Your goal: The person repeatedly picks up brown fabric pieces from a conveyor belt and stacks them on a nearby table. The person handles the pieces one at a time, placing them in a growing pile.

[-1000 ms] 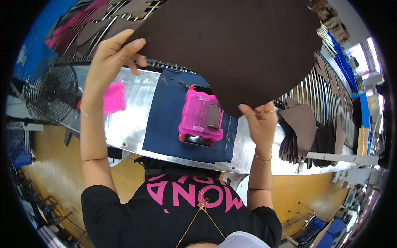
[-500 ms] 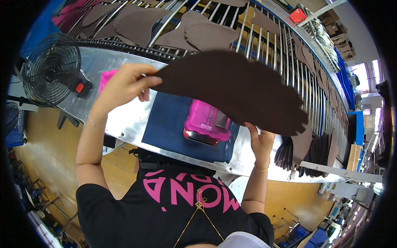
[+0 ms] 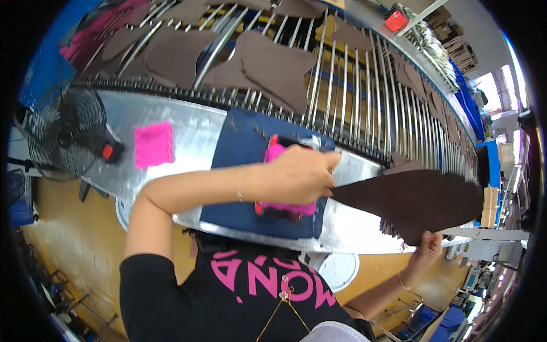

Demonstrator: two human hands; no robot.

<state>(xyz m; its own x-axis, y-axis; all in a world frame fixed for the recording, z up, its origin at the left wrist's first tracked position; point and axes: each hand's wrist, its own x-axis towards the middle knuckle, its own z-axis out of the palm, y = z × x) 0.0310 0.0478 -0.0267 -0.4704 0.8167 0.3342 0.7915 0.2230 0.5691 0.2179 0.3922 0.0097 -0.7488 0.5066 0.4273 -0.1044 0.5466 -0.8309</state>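
A large dark brown cut piece [image 3: 410, 199] of flat sheet material, with a curved outline and a narrow end, stretches between my hands on the right. My left hand [image 3: 299, 175] pinches its narrow left end, with that arm crossing over the blue mat [image 3: 228, 154]. At the near lower edge of the piece, my right hand [image 3: 428, 248] grips it between thumb and fingers. Beneath my left hand a pink box or tray [image 3: 305, 210] with red-and-black edges lies on the mat, partly hidden. A stack of similar brown pieces [image 3: 389, 228] shows below the held one.
A rack of metal rods [image 3: 347, 85] runs along the far side, with several brown pieces [image 3: 171, 57] lying on it. On the metal table [image 3: 194, 121] rests a pink cloth [image 3: 154, 145]. A black fan [image 3: 66, 137] stands at the left.
Both hands have moved right and lower with the brown piece, from above the mat to over the stack. My left arm now crosses the mat. The pink cloth is more fully visible.
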